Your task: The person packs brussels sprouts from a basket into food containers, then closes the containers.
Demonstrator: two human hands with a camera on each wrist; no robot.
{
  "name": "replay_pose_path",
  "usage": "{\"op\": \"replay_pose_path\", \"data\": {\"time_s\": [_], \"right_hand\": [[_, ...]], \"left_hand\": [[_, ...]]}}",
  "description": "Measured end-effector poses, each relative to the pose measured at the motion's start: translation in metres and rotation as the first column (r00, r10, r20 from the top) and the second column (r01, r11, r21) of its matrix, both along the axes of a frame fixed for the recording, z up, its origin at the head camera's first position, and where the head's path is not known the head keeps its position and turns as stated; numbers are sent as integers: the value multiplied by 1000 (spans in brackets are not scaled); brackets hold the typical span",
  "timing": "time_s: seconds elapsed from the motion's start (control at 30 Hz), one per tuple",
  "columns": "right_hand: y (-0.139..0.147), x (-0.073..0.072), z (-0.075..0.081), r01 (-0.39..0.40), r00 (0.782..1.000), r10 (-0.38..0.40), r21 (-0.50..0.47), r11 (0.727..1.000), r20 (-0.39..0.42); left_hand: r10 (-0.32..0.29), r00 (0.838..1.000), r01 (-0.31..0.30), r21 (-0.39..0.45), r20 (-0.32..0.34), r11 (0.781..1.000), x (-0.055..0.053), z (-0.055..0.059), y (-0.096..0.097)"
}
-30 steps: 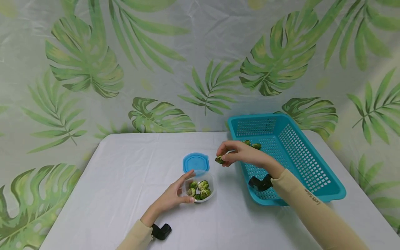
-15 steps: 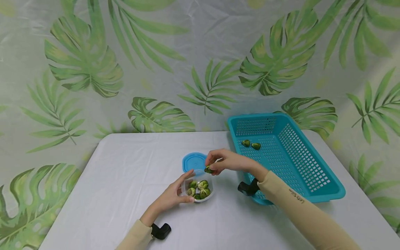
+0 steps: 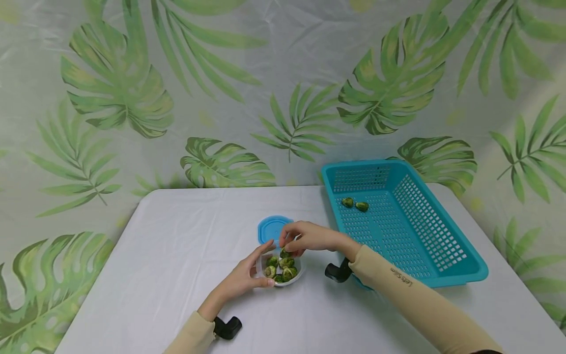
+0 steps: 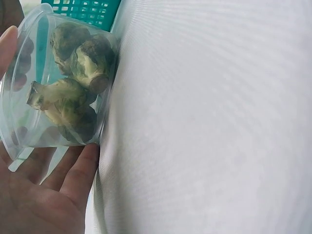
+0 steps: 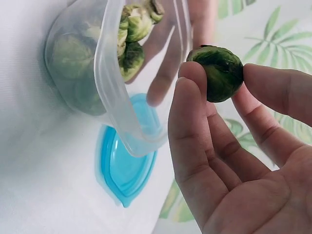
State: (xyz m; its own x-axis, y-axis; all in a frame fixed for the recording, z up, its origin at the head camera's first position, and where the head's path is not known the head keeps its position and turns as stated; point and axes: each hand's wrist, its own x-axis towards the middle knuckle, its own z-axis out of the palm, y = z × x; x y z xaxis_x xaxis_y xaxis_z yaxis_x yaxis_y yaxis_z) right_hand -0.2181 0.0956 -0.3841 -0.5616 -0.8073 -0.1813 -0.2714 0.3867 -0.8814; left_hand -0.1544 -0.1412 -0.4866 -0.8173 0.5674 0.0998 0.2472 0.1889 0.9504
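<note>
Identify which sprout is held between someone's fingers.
The Brussels sprout pinched in the right grip, near the clear tub's mouth; the other sprouts lie inside that tub or the teal basket.

Backed by a pale grey, creased wall covering printed with green split leaves and feathery fronds; furnished with 1 rounded-corner table under a white cloth; lit softly, with a faint sheen high up.

Dark lettering, read as “LetsSlim”, is printed on the beige right sleeve, behind the right hand and a little back from the cuff; it is run lengthwise along the fabric; the spacing and any apostrophe are too small to be made out.
</note>
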Motion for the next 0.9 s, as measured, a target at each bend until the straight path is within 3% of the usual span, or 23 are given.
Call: {"op": "replay_pose_path", "data": {"time_s": [0.33, 0.6, 0.9], "right_hand": [[-17, 4, -7, 18, 996, -9, 101, 995, -87], [-25, 5, -10, 16, 996, 0, 176, 984, -91], [-18, 3, -9, 38, 996, -26, 149, 988, -84]], "left_hand": [[33, 999, -32, -31, 28, 999, 3, 2, 0], [46, 998, -45, -36, 34, 998, 3, 3, 0], [24, 1000, -24, -14, 16, 1000, 1, -1, -1]]}}
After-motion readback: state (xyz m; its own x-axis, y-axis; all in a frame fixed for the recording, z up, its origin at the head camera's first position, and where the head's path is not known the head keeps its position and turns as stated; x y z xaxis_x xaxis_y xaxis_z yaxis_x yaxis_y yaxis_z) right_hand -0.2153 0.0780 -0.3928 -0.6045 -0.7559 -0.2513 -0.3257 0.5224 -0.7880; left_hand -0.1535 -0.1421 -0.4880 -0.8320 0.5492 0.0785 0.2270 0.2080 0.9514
